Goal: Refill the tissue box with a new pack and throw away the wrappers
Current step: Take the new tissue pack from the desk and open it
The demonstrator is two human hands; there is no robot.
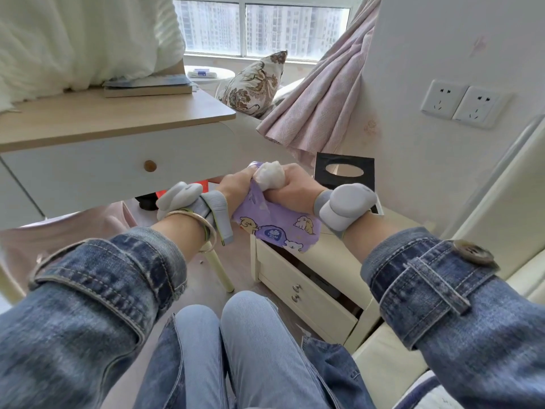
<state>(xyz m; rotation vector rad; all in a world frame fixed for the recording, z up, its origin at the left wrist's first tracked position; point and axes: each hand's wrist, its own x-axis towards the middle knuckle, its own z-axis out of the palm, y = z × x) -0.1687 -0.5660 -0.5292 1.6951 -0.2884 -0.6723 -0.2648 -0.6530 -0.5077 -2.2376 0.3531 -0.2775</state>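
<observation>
Evidently, in the head view, both hands are working together at the top end of the purple tissue pack [275,222], holding it up in front of the knees so the wrapper can be pulled apart in the air. The left hand [236,185] is curling tightly around the wrapper's upper edge, seemingly anchoring the plastic. The right hand [290,187] is gripping a white wad of tissue [269,174] bulging out of the opening, probably to draw the stack free. The black tissue box [343,175] is standing upright just behind the hands on the cream nightstand [306,286] (its oval slot facing the person), likely parked close for loading. Whether it is open at the back cannot be told.
</observation>
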